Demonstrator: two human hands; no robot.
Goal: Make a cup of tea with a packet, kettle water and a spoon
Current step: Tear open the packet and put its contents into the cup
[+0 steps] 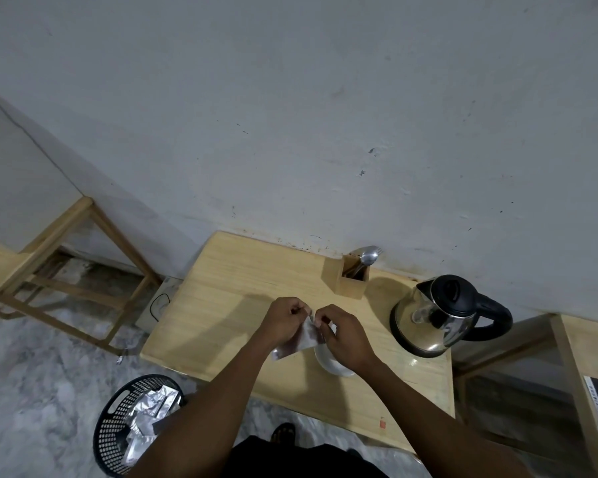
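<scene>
Silvery foil tea packet is being pinched at its top edge by both hands, left hand and right hand, above a white cup on the light wooden table.

Scuffed grey wall at my 12 o'clock, wooden table against it. Wooden frame at 9; mottled grey floor at 8.

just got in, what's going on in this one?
A person pinches the top edge of a silver packet with the left hand and right hand, apparently tearing it open over the white cup on the wooden table. The kettle stands to the right, untouched; the spoon sits in the holder.
</scene>
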